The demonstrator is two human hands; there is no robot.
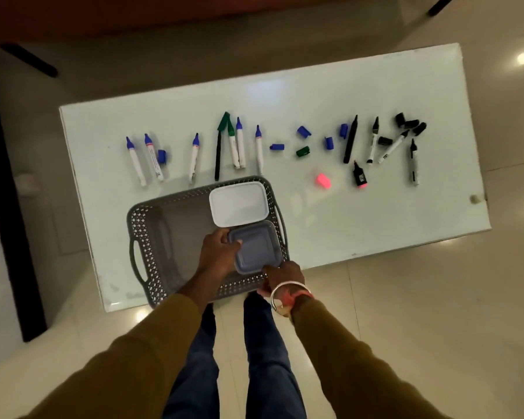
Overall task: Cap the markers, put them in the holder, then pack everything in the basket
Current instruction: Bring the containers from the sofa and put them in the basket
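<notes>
Our two hands meet at the near right corner of the grey basket point(152, 237), which sits on the near edge of the white table point(375, 213): our left hand point(217, 252) closes its fingers on the left edge of the grey holder point(256, 247) inside, and our right hand point(285, 275) curls over the basket's near rim beside the holder. A white lid point(239, 204) lies just beyond it. Uncapped markers point(194, 157) and loose caps point(303, 131) lie in a row farther out, with a pink cap point(324, 180) nearer
</notes>
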